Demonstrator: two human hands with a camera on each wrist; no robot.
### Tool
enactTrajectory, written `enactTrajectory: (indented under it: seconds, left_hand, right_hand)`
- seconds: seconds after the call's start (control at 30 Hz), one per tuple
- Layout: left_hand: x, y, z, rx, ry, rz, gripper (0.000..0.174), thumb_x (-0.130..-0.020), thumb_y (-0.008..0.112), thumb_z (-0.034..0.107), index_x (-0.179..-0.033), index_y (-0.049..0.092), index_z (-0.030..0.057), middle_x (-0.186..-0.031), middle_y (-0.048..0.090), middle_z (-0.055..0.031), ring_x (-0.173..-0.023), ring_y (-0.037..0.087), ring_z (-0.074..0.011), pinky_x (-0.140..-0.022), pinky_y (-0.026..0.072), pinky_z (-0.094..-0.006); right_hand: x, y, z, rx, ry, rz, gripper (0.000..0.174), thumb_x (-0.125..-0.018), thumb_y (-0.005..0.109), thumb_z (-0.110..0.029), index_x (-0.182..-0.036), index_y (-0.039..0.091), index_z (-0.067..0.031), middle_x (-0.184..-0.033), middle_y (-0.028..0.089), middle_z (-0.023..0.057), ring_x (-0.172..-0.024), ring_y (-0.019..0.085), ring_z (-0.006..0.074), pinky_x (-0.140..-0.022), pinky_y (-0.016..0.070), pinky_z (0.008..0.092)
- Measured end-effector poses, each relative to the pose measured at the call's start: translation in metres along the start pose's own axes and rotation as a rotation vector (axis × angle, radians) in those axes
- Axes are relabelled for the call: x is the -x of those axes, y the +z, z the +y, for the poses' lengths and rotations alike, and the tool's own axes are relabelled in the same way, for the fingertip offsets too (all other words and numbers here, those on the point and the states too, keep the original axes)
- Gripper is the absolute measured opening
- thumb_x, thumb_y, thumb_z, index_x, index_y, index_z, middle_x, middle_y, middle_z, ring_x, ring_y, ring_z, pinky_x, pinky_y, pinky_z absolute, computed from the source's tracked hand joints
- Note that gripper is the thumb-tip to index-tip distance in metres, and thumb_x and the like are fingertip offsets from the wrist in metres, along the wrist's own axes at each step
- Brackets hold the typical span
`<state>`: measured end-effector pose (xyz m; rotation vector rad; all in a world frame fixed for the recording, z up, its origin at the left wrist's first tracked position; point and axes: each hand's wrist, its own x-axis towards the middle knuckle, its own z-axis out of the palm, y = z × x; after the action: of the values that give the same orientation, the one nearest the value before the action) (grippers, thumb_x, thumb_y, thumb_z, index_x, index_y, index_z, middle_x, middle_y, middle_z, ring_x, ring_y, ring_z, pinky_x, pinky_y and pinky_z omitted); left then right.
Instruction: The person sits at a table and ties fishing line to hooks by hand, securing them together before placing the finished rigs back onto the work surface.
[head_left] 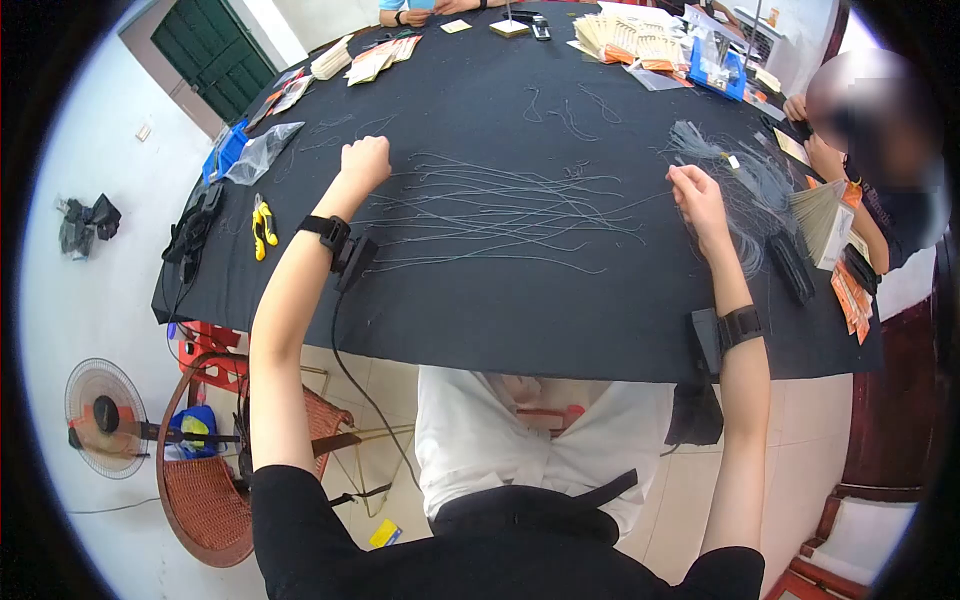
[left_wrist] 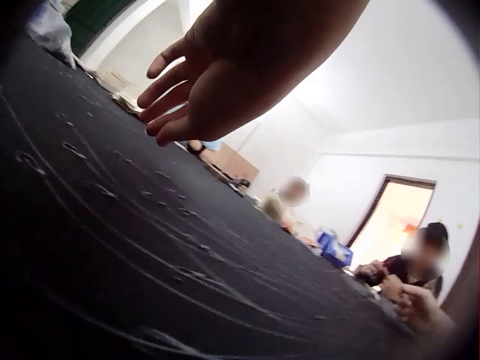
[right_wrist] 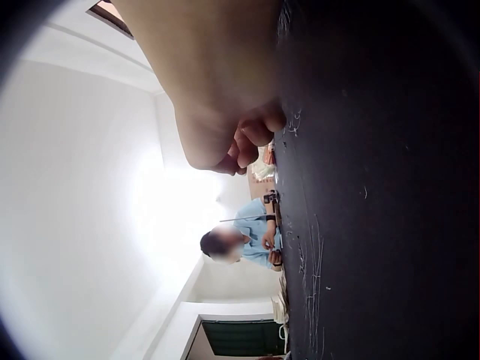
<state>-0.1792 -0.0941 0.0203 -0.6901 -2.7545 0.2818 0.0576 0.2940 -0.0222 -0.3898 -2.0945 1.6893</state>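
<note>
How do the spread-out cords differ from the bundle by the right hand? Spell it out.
The loose cords lie singly, stretched sideways across the black cloth between the left hand and the right hand; the bundle is a dense, overlapping heap. The loose cords sit mid-table, the bundle beyond the right hand, near stacked cards. Both are thin grey cords on the same cloth.

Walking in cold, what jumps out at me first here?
The big black table fills the view, with long grey strands fanned across its middle. The person's left hand is at the strands' left ends and the right hand at their right ends, fingers curled, beside a thick grey bundle. A yellow-handled tool lies near the left edge.
</note>
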Motion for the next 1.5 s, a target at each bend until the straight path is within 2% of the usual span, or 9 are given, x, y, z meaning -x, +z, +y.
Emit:
enactTrajectory:
  seconds: [0.07, 0.17, 0.27, 0.47, 0.63, 0.73, 1.13, 1.37, 1.5]
  left_hand:
    - [-0.006, -0.018, 0.023, 0.069, 0.11, -0.021, 0.016, -0.072, 0.06, 0.016, -0.08, 0.065, 0.0028, -0.084, 0.064, -0.0174, -0.082, 0.062, -0.0317, -0.072, 0.0493, -0.0395]
    - [-0.012, -0.049, 0.081, 0.563, 0.39, -0.15, 0.022, -0.079, 0.061, 0.018, -0.092, 0.063, 0.0015, -0.086, 0.065, -0.0144, -0.079, 0.063, -0.0247, -0.073, 0.0497, -0.034]
    - [-0.015, -0.067, 0.142, 0.645, 0.548, -0.232, 0.025, -0.079, 0.062, 0.021, -0.096, 0.063, 0.0021, -0.089, 0.065, -0.0134, -0.084, 0.062, -0.0227, -0.076, 0.0486, -0.033]
    - [-0.049, -0.021, 0.208, 0.737, 0.458, -0.279, 0.027, -0.074, 0.068, 0.024, -0.091, 0.065, 0.0029, -0.086, 0.066, -0.012, -0.079, 0.062, -0.0232, -0.073, 0.0481, -0.0325]
    - [-0.054, -0.014, 0.22, 0.748, 0.269, -0.277, 0.027, -0.072, 0.07, 0.025, -0.086, 0.067, 0.0024, -0.083, 0.065, -0.0126, -0.076, 0.062, -0.0222, -0.07, 0.0479, -0.0314]
    - [-0.056, -0.01, 0.221, 0.775, 0.234, -0.289, 0.026, -0.072, 0.07, 0.025, -0.084, 0.067, 0.0022, -0.082, 0.065, -0.0128, -0.076, 0.062, -0.0215, -0.069, 0.0479, -0.0311]
    - [-0.039, -0.029, 0.221, 0.888, 0.271, -0.196, 0.02, -0.075, 0.066, 0.02, -0.085, 0.066, 0.0019, -0.083, 0.065, -0.0116, -0.076, 0.062, -0.0195, -0.071, 0.0476, -0.0308]
    - [0.058, -0.094, 0.234, 1.014, 0.804, -0.546, 0.009, -0.076, 0.065, 0.011, -0.081, 0.064, 0.0035, -0.074, 0.065, -0.0054, -0.069, 0.06, -0.0131, -0.064, 0.0469, -0.0263]
    - [0.089, -0.077, 0.246, 0.899, 0.8, -0.489, 0.008, -0.074, 0.063, 0.008, -0.079, 0.065, 0.0022, -0.072, 0.065, -0.0098, -0.067, 0.063, -0.0192, -0.063, 0.0492, -0.0294]
  right_hand:
    - [0.0, 0.001, -0.001, 0.003, 0.012, 0.01, 0.021, -0.087, 0.055, -0.026, -0.081, 0.06, -0.0062, -0.057, 0.045, -0.0064, -0.048, 0.036, 0.0018, -0.044, 0.0254, 0.0182]
    - [-0.001, 0.001, 0.001, -0.014, 0.007, 0.007, 0.021, -0.087, 0.055, -0.025, -0.082, 0.06, -0.0057, -0.057, 0.045, -0.0063, -0.05, 0.037, 0.0021, -0.046, 0.0266, 0.0186]
    - [0.001, 0.001, -0.002, -0.053, -0.003, 0.034, 0.021, -0.086, 0.056, -0.025, -0.081, 0.06, -0.0048, -0.058, 0.045, -0.0065, -0.052, 0.037, 0.0024, -0.048, 0.0278, 0.0187]
    - [0.0, 0.001, 0.004, -0.035, -0.044, 0.074, 0.022, -0.086, 0.056, -0.024, -0.08, 0.06, -0.0034, -0.06, 0.047, -0.0059, -0.054, 0.039, 0.0027, -0.049, 0.0293, 0.0191]
    - [-0.002, 0.001, 0.005, -0.098, -0.088, 0.142, 0.02, -0.086, 0.057, -0.021, -0.08, 0.06, -0.0022, -0.061, 0.049, -0.0057, -0.055, 0.039, 0.0017, -0.049, 0.0285, 0.0191]
    - [-0.004, -0.001, 0.005, -0.088, -0.07, 0.22, 0.02, -0.085, 0.057, -0.019, -0.083, 0.061, 0.0007, -0.07, 0.058, -0.0006, -0.062, 0.048, 0.0037, -0.057, 0.0365, 0.0194]
    - [-0.018, -0.016, 0.019, -0.122, -0.113, 0.625, 0.021, -0.085, 0.056, -0.019, -0.083, 0.059, 0.0025, -0.076, 0.062, 0.0066, -0.07, 0.056, 0.0111, -0.067, 0.0423, 0.0244]
    - [-0.018, -0.035, 0.009, 0.095, -0.237, 0.893, 0.025, -0.085, 0.053, -0.021, -0.091, 0.053, 0.0032, -0.085, 0.061, 0.0134, -0.076, 0.058, 0.0204, -0.07, 0.0437, 0.0313]
    - [-0.009, -0.046, -0.001, 0.297, -0.228, 0.971, 0.024, -0.085, 0.05, -0.022, -0.093, 0.053, 0.0002, -0.085, 0.062, 0.0157, -0.078, 0.06, 0.0276, -0.071, 0.0443, 0.036]
